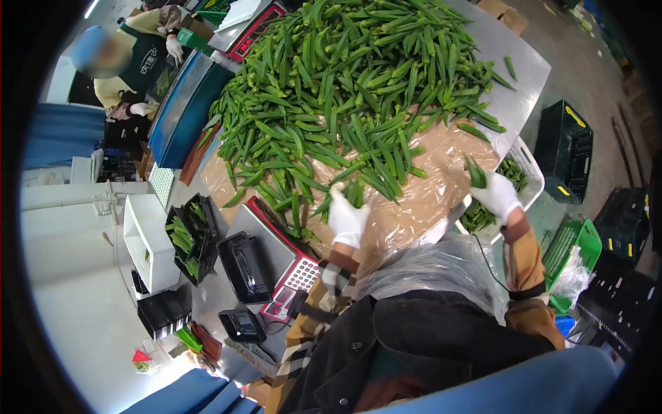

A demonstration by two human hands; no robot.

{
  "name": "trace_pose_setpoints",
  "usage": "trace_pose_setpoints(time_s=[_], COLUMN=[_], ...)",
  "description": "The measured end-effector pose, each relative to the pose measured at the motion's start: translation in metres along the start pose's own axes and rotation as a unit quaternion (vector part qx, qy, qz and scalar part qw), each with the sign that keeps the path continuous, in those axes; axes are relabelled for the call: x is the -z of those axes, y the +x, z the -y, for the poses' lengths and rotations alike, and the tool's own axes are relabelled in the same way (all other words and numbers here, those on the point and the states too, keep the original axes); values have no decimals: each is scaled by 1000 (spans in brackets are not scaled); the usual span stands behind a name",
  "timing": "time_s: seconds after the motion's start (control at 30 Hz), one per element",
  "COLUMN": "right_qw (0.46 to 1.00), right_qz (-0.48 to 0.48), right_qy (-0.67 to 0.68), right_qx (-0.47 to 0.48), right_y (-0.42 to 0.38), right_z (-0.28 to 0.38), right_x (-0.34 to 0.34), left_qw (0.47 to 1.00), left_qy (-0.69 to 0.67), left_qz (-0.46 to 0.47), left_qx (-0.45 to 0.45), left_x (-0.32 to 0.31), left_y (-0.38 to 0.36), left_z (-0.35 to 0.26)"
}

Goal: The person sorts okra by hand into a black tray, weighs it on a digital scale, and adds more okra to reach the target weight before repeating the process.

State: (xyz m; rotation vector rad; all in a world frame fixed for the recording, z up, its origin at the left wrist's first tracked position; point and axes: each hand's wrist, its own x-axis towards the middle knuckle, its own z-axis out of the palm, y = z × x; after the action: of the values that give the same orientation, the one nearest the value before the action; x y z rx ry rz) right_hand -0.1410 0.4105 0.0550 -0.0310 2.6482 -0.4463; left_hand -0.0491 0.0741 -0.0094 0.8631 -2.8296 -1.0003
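A large heap of green okra [358, 76] covers the metal table, its near part lying on brown paper under clear plastic [400, 214]. My left hand [347, 219], in a white glove, is closed around some okra at the heap's near edge. My right hand [496, 196], also gloved in white, holds okra pods above the rim of a white basket [534, 181] that has more okra inside. Left of my left hand, a red and white scale [301, 274] bears an empty black tray [245, 268].
Black trays of okra [187, 238] and a white bin [148, 241] stand at the left. A co-worker [138, 62] is at the upper left beside a blue panel [189, 103]. Dark crates [564, 152] and a green basket [572, 259] are on the right.
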Motion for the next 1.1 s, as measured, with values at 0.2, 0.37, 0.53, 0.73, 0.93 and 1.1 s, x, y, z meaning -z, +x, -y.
trace_pose_setpoints(time_s=[0.2, 0.37, 0.53, 0.73, 0.93, 1.1], right_qw=[984, 979, 974, 970, 974, 794], right_qz=[-89, -86, -96, -127, -71, 241], right_qy=[143, 181, 198, 70, 151, 549], right_qx=[59, 35, 58, 192, 151, 105], right_y=[52, 90, 52, 33, 41, -2], right_z=[103, 134, 131, 142, 139, 153], right_x=[-57, -89, -53, -120, -112, -96], left_qw=[981, 943, 959, 952, 734, 705], left_qy=[189, 318, 259, -293, -625, -657], left_qz=[-25, -6, -50, 62, 188, 215], left_qx=[-39, -97, -108, 67, 188, 157], left_x=[32, 16, 28, 22, 49, 61], left_y=[23, 21, 20, -5, -35, -48], left_z=[32, 47, 45, 38, 26, 20])
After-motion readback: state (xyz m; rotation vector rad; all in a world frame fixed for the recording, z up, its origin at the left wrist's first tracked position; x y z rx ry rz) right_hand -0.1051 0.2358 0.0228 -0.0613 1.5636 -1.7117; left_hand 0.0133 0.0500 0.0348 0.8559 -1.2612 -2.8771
